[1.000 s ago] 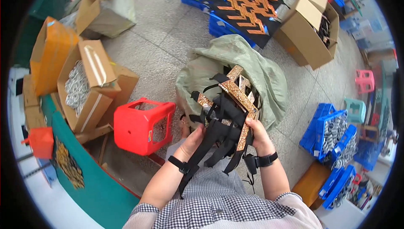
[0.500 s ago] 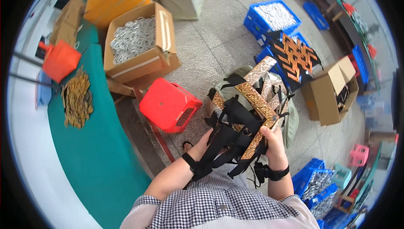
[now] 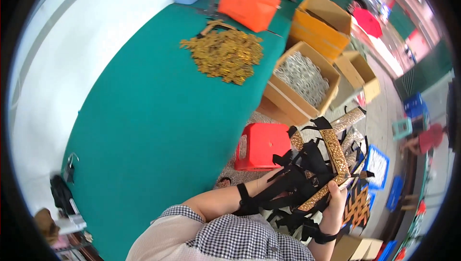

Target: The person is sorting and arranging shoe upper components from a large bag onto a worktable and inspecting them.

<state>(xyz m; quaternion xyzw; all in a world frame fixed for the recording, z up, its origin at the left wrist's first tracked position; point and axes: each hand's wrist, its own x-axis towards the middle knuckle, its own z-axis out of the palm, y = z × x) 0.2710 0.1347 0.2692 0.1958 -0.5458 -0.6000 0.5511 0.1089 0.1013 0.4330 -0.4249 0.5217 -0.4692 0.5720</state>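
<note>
Between my two hands hangs a bundle of black fabric straps (image 3: 307, 170) with gold-patterned bands (image 3: 334, 148), several of them bent at an angle. My right hand (image 3: 335, 201) is closed on its near right side, thumb pressed on a gold band. On the left side of the bundle, my left hand (image 3: 271, 178) grips it from beneath; the straps cover most of its fingers. Loose black ends stick out around the bundle. To the left, a heap of small gold pieces (image 3: 225, 54) lies on the green-covered table (image 3: 158, 117).
A red plastic stool (image 3: 264, 146) stands beside the table edge, just beyond my left forearm. Farther off are a carton of metal rings (image 3: 305, 81), an orange-sided carton (image 3: 319, 26) and an orange bag (image 3: 249, 6). Blue crates (image 3: 377, 167) stand at the right; a person (image 3: 427, 138) is in the distance.
My view has swung left, so the green table fills much more of it. The strap bundle stays in both hands and appears farther right, with the stool now just left of it.
</note>
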